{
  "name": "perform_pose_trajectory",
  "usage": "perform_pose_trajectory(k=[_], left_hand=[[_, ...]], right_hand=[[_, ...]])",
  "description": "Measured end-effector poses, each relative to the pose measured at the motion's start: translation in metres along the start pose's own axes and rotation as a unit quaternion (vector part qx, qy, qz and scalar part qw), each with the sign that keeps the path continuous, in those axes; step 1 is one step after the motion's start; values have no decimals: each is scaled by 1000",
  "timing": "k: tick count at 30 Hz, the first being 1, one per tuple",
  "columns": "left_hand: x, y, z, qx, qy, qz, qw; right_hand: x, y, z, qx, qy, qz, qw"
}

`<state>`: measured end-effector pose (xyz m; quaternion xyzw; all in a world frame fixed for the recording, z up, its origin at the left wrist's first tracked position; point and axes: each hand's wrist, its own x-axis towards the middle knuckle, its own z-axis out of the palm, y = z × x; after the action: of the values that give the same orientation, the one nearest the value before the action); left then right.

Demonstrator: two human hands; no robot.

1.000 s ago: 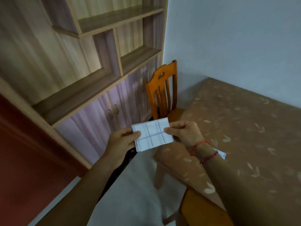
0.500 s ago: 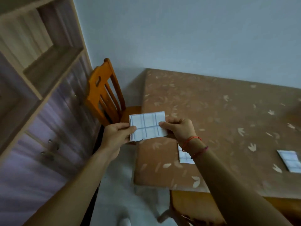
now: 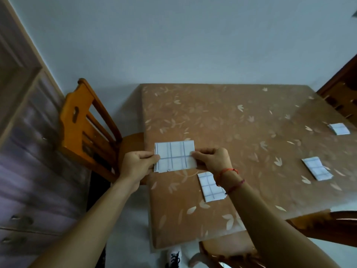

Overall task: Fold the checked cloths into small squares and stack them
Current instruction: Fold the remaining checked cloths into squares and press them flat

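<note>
While the folded checked cloth point(image 3: 174, 156) was held up over the near left corner of the table point(image 3: 231, 122), the left hand point(image 3: 136, 163) pinched its left edge and the right hand point(image 3: 212, 158) pinched its right edge. It looked light, soft and limp, several layers thick. It would likely sag or spring open unless gripped at the layered edges or pressed flat. A second folded cloth point(image 3: 211, 187) lay just under the right wrist, and a third cloth point(image 3: 316, 168) and a fourth cloth point(image 3: 339, 129) lay well apart to the right.
</note>
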<state>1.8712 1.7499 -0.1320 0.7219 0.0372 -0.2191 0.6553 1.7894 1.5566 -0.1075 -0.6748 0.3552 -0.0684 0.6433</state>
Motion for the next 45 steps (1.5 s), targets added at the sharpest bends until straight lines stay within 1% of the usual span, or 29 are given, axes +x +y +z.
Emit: perform_pose_trajectory(k=[7,11,19,27,34,39,45], left_hand=[[55,12,25,44,-17,-8,999],[91,19,45,83,-13,-18,996],[173,16,82,123,25,-14,992],[272,1,105,160,45,-12,986],[354,-13,121,190,51,-14,980],[385,-18,129,216,65,0,974],[403,-22,133,247,94,-4,965]], right_hand=[[68,2,-9,12,-4,12,1000],[116,4,-13,-17,-6,11,1000],[210,11,-12,-62,4,24,998],[314,20,14,-153,24,-6,988],[398,33,34,-190,33,-15,981],[435,47,45,-217,35,-25,975],[450,44,51,-271,37,-59,960]])
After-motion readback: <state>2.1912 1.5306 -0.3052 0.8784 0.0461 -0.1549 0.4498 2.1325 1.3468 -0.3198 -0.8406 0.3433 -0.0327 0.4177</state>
